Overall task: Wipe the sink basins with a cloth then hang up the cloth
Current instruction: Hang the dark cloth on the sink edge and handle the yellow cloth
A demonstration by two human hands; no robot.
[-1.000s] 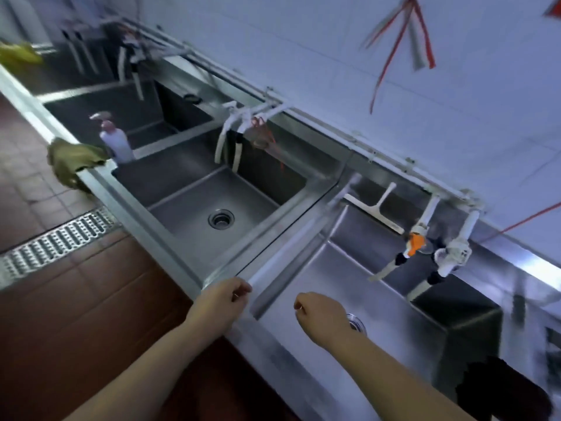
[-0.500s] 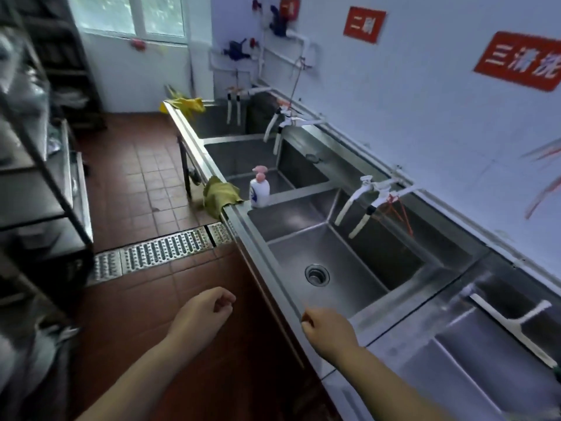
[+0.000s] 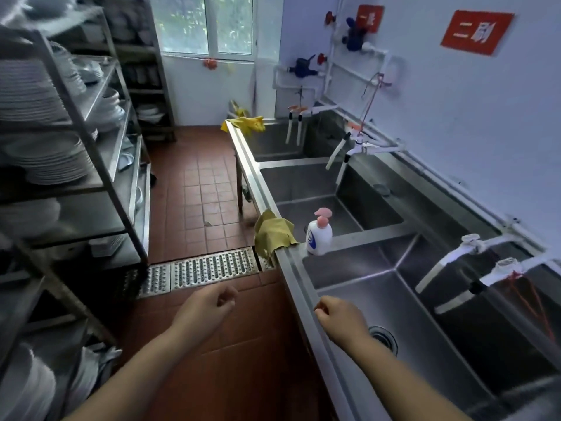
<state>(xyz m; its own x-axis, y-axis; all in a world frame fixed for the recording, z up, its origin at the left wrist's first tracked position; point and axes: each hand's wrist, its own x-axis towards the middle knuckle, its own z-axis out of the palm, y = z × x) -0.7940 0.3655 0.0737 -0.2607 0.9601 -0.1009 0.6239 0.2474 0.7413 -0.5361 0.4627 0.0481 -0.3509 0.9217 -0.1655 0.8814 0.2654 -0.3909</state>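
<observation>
Neither hand holds a cloth, so by my reading the wiping has not begun; the left hand [image 3: 209, 308] hangs over the floor with fingers loosely curled on nothing; the right hand [image 3: 341, 319], also loosely curled and empty, hovers at the front rim of the nearest sink basin [image 3: 425, 338]; further along that rim the olive cloth [image 3: 273, 233] drapes over the edge beside the soap bottle [image 3: 318, 233]; a yellow cloth [image 3: 246, 123] lies at the far corner; the aisle between rim and plate rack [image 3: 91, 153] leaves walking room.
</observation>
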